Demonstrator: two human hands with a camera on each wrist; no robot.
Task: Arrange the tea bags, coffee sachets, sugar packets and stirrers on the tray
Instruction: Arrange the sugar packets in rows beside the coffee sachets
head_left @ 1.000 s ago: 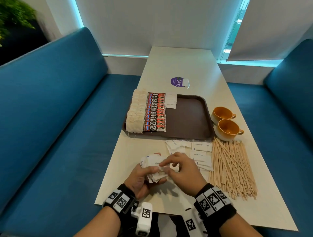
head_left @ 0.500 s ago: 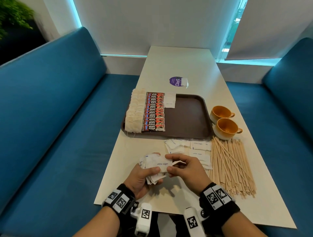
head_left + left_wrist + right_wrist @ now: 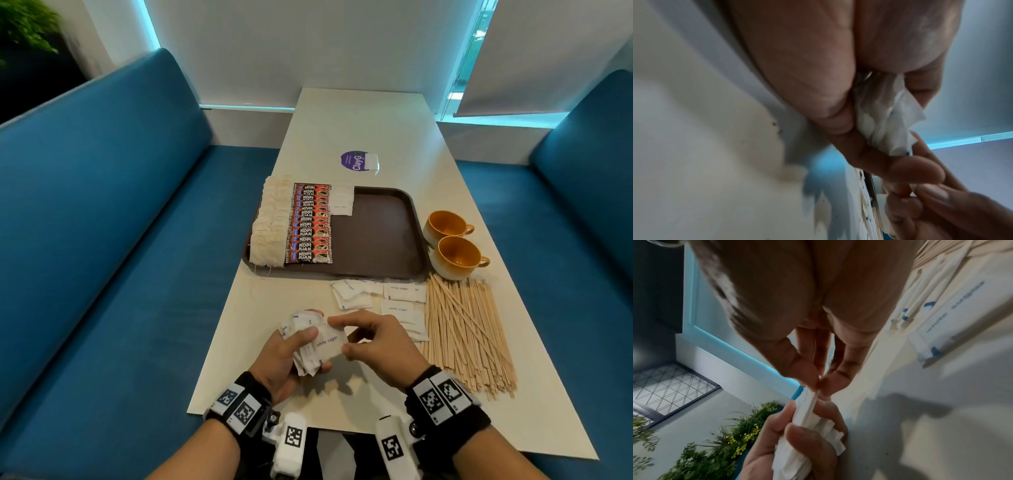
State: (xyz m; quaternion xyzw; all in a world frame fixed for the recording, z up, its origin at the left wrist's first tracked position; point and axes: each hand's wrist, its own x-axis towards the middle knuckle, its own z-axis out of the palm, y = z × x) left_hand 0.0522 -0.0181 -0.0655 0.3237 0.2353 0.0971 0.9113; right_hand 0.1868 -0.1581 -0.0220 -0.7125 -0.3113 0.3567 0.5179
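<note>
While our left hand [image 3: 287, 353] curls round a bundle of sugar packets [image 3: 308, 346] above the near end of the table [image 3: 359, 120], our right hand [image 3: 380, 346] pinches the top packet [image 3: 329, 342], marked "white sugar", between thumb and fingertips. More loose sugar packets [image 3: 380, 301] lie on the table just near of the brown tray [image 3: 376, 236]. On the tray's left side tea bags [image 3: 270, 226] sit in a row, coffee sachets [image 3: 311, 228] beside them, and a few sugar packets on the tray [image 3: 342, 205] at the far edge. Wooden stirrers [image 3: 469, 335] lie heaped to the right, near two orange cups [image 3: 452, 246].
</note>
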